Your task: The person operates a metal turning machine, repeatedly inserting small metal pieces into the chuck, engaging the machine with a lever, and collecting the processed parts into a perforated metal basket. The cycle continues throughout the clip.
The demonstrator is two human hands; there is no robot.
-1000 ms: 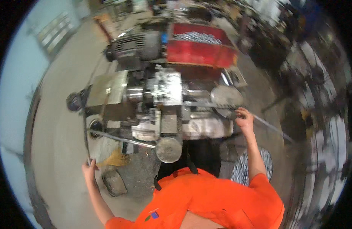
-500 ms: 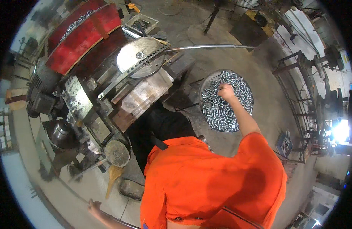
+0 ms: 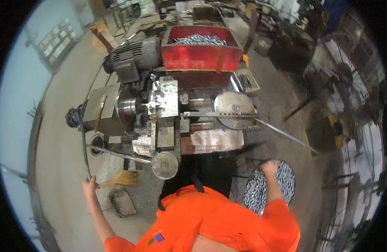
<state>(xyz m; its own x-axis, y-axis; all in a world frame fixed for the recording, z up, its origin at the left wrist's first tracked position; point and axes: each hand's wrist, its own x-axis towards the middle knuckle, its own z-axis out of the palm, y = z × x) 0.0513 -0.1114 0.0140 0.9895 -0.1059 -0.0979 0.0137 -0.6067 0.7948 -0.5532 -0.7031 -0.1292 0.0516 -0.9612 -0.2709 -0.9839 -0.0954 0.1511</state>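
Observation:
My left hand is closed round the lower end of a long, slightly bent rod. The rod runs up along the left side of a lathe-like machine. On the right, my right hand is at the upper part of a round tray heaped with small shiny metal cylinders. Its fingers are curled together, and what they hold, if anything, is hidden. Toward the machine's front stand a round handwheel and a metal bar lever. A perforated bar crosses a larger disc.
Behind the machine sits a red bin of metal pieces, beside a motor. A long pale rod sticks out to the right. A straw broom and a worn container lie on the floor at left.
My view has swung left toward the machine, so the machine now faces me. The left hand remains on the rod. My right hand is still at the tray, closer to its upper edge.

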